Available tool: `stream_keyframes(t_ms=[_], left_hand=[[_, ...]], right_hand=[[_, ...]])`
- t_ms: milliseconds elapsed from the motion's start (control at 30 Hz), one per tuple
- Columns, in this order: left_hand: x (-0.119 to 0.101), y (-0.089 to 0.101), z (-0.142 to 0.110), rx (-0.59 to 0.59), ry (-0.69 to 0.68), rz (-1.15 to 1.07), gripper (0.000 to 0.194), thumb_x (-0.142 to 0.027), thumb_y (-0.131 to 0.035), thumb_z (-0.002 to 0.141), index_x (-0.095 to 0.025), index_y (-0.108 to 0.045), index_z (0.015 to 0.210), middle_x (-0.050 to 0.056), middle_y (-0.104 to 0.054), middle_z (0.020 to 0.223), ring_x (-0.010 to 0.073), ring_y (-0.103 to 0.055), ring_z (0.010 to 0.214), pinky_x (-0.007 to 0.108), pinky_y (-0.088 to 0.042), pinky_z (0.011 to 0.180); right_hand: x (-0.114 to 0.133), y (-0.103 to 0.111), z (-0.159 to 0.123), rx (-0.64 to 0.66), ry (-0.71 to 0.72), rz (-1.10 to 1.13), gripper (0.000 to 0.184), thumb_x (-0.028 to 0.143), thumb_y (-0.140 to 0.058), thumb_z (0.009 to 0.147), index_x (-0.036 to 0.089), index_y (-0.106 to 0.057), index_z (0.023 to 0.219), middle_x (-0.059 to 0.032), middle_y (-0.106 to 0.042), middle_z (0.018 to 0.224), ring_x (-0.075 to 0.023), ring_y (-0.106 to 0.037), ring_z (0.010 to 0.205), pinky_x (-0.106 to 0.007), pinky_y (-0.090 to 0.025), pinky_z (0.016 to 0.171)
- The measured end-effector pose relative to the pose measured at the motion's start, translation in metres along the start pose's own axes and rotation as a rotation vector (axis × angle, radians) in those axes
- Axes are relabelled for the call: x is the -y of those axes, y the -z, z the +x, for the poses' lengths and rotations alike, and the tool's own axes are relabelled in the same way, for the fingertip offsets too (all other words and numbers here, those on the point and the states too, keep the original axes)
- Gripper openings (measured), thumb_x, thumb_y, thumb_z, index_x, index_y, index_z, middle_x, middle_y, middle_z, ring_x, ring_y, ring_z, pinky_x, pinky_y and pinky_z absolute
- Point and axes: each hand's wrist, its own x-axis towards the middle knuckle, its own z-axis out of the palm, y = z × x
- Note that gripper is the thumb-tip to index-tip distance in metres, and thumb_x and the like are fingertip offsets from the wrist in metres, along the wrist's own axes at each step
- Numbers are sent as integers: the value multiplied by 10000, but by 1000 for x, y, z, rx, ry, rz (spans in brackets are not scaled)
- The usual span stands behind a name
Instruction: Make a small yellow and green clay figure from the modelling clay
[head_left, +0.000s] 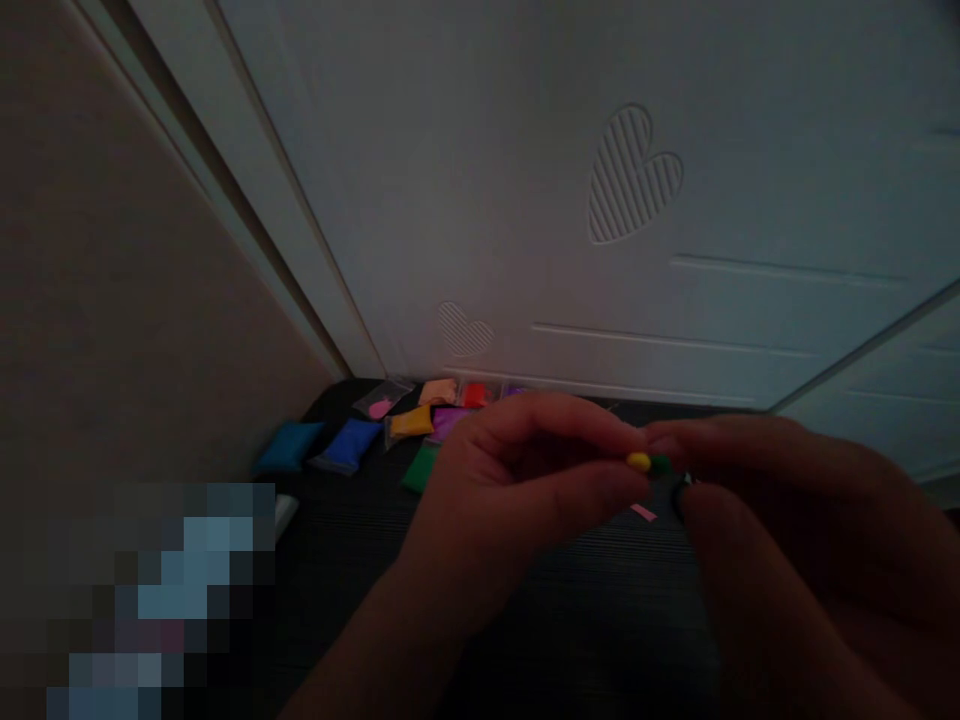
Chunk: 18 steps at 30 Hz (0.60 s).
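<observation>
In the middle of the head view my left hand (517,480) pinches a small piece of modelling clay (639,462) between thumb and forefinger. Its visible end is yellow, and a dark green bit sits directly against it on the right. My right hand (810,540) comes in from the right, its forefinger tip at the green bit. The right thumb stands apart below, leaving a gap. By that thumb a small dark curved thing (681,495) with a pale tip shows; its kind is unclear.
Behind my left hand lie packets of coloured clay on the dark tabletop (352,540): a blue packet (352,445), a teal packet (289,446), a yellow packet (410,422) and several others. A pink strip (643,512) lies beneath my hands. A white panel (525,200) rises behind the table.
</observation>
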Motion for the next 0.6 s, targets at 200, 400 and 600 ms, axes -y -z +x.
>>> stream_keyframes(t_ms=[200,400,600], left_hand=[[0,2,-1,-7,58,-27,104,-136,-648,619,-198,-626,700,-22,-638,736,127,-591,689,253,-449,643],[1,3,-2,3,95,-16,106,-147,-650,621,-195,-623,712,-21,-637,732,128,-591,684,271,-445,676],[-1,5,-2,46,133,-37,130,-117,-642,626,-188,-627,734,-17,-631,725,116,-584,687,240,-445,652]], right_hand=[[1,-6,-2,-61,-7,-54,216,93,-554,686,234,-583,846,-3,-621,830,-154,-593,722,-268,-499,637],[-3,-5,1,-5,-26,-30,208,103,-572,675,237,-593,833,8,-626,804,-148,-591,681,-272,-499,616],[-7,2,5,49,-4,6,211,89,-562,683,246,-593,821,18,-625,792,-139,-586,690,-245,-496,588]])
